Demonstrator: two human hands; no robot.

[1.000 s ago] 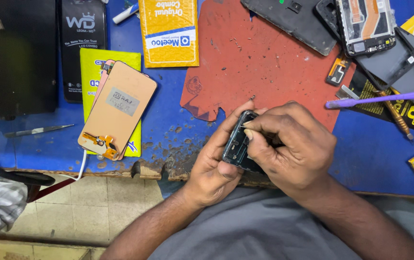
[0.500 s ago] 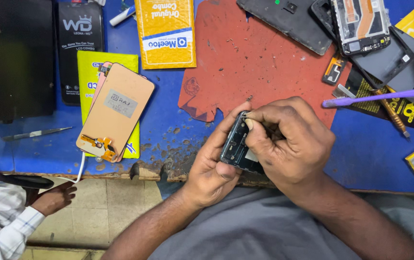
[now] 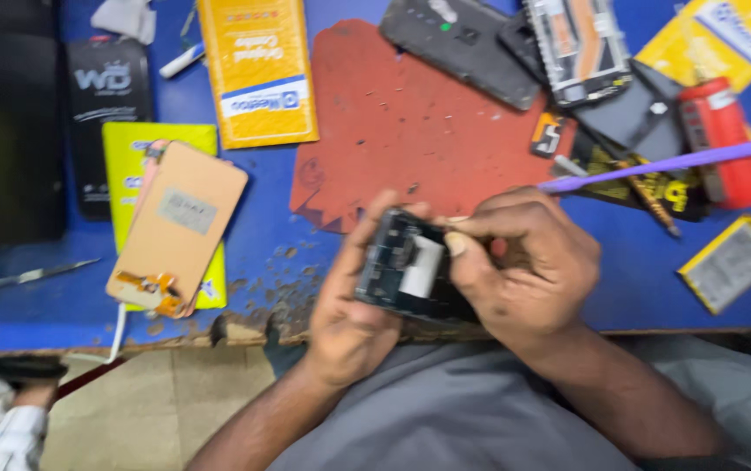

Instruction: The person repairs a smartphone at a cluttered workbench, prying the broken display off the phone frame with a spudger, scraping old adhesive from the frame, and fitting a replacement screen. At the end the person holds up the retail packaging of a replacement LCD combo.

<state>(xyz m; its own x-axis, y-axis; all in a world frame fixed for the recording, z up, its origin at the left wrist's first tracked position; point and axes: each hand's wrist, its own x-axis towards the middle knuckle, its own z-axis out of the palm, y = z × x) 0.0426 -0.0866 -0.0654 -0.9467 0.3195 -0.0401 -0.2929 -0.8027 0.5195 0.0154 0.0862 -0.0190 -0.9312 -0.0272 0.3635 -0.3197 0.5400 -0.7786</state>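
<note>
At counter point(image 3: 262, 235) edge: opened phone chassis point(image 3: 406, 269), long axis upright, cradled in left hand point(image 3: 349, 314) grip; right hand point(image 3: 524, 270) pinches its top edge.

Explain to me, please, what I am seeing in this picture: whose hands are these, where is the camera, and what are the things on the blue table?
The picture comes from a camera worn on a person's head, looking down at their own two bare hands. There is no machine. The left hand grips a dark opened phone body by its edge; the right hand covers its other side, thumb pressing near a white part inside.

On the worn blue table lie a red rubber mat, a tan phone screen panel on a yellow-green packet, an orange-yellow box, a purple plastic stick, a red cylinder-shaped object and other phone parts. A second person's sleeve shows at the lower left.
</note>
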